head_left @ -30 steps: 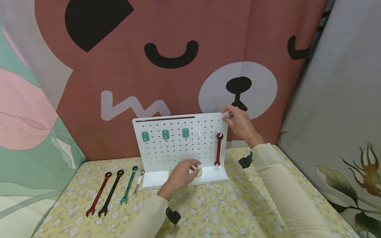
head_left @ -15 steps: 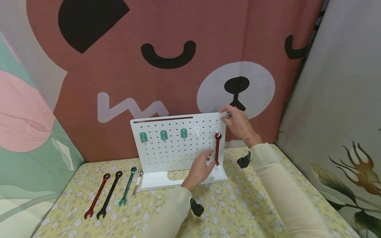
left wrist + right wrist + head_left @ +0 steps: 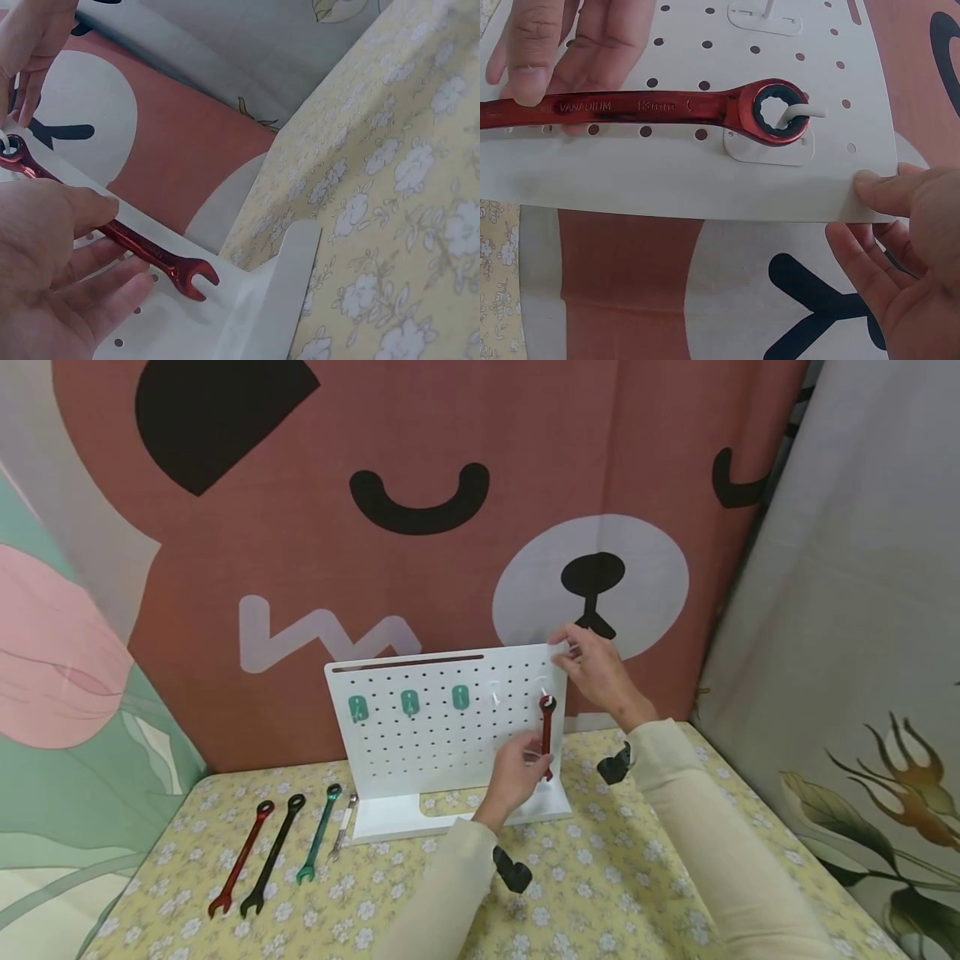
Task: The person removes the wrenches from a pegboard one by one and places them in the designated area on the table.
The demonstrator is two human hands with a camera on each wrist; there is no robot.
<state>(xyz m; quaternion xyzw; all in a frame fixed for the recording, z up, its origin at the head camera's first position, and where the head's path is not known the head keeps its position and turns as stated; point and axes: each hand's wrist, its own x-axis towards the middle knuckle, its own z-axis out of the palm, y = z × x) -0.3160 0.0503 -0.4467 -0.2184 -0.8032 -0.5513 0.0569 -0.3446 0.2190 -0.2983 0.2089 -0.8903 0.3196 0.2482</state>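
The bench (image 3: 615, 893), covered in a yellow flowered cloth, carries a white pegboard (image 3: 442, 727) standing upright near its back edge, in front of a bear-face curtain (image 3: 450, 510). Three green hooks (image 3: 408, 702) sit in a row along the upper left of the pegboard. On the bench toward its left edge lie four wrenches side by side: a second red wrench (image 3: 242, 858), a black wrench (image 3: 270, 856), a green wrench (image 3: 317, 835) and a small silver wrench (image 3: 343, 831) just beside the pegboard's foot.

The red wrench (image 3: 545, 735) hangs upright by its ring end on a white hook (image 3: 791, 112) near the pegboard's right edge. The left hand (image 3: 517, 772) holds its shaft, thumb in front and fingers behind, against the board. The right hand (image 3: 596, 668) grips the pegboard's top right corner, fingertips pinching the edge just above the hook.
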